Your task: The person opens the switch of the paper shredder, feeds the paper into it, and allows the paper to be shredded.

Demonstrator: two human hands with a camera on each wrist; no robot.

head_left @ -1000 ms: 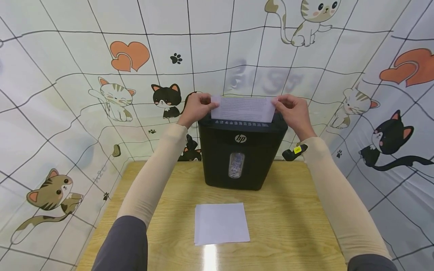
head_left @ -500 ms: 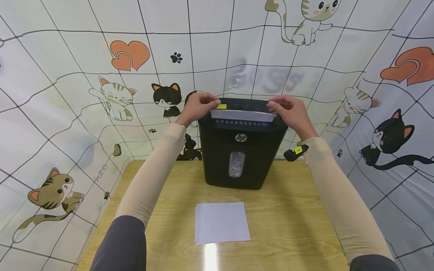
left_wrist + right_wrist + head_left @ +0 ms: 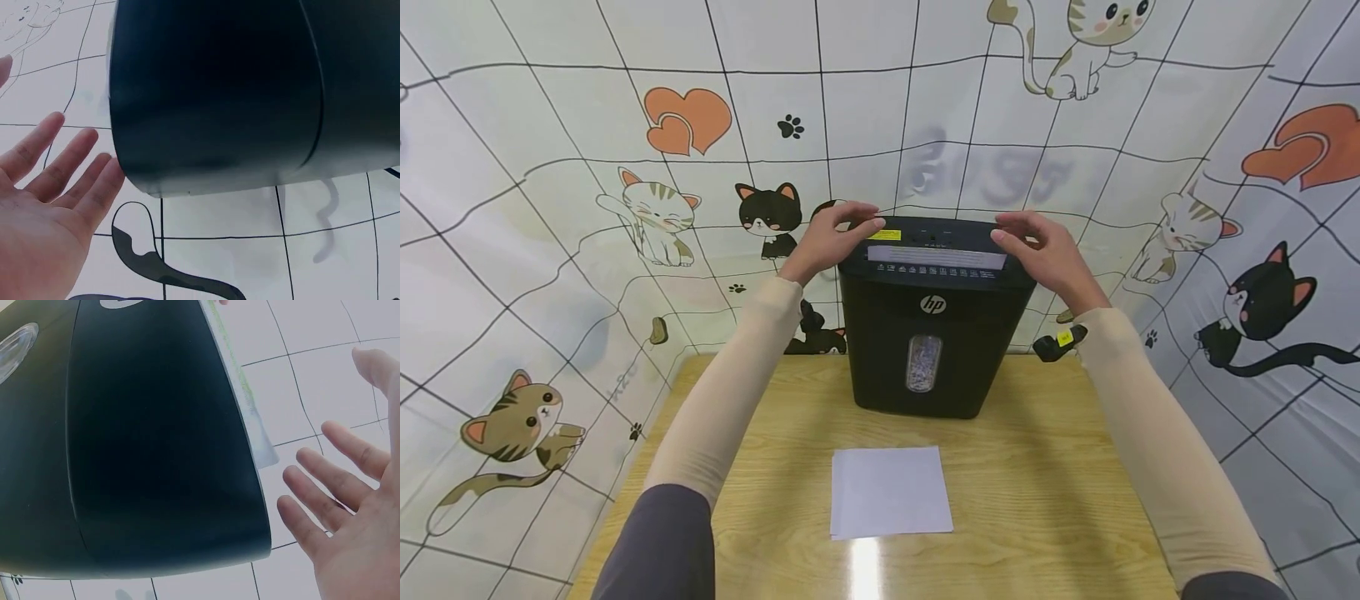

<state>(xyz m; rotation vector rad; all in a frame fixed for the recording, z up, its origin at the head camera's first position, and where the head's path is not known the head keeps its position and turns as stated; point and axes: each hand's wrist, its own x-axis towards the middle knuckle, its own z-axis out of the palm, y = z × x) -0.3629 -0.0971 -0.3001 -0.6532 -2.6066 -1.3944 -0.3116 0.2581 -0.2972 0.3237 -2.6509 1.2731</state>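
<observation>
Basically, sheet down in shredder, neither hand on it

Sheet [image 3: 936, 257] sits in the top of the black shredder [image 3: 917, 321]; only a short printed strip shows above the top, reaching most of the way across. Right wrist view catches its corner poking past the edge.

Left hand [image 3: 831, 239]: holding nothing, thumb and fingers parted, by the top left corner. Its little finger looks right up against the casing in the wrist view; can't tell if touching. Right hand [image 3: 1045, 252]: also holding nothing, fingers loose and spread, near the opposite corner, apart from the casing in its wrist view.

Stack [image 3: 891, 493] of paper lies on the table [image 3: 1030, 475] in front. Shreds show in the window [image 3: 923, 364].

Risks, my judgement: with no grip on the sheet, a slanted feed could wander and crumple at one end. A jam seems possible if the sheet is doubled or the bin packed; fill level above the window can't be told. Fingertips hang near the top, so reaching in to straighten that strip could bring them too close to the slot.
</observation>
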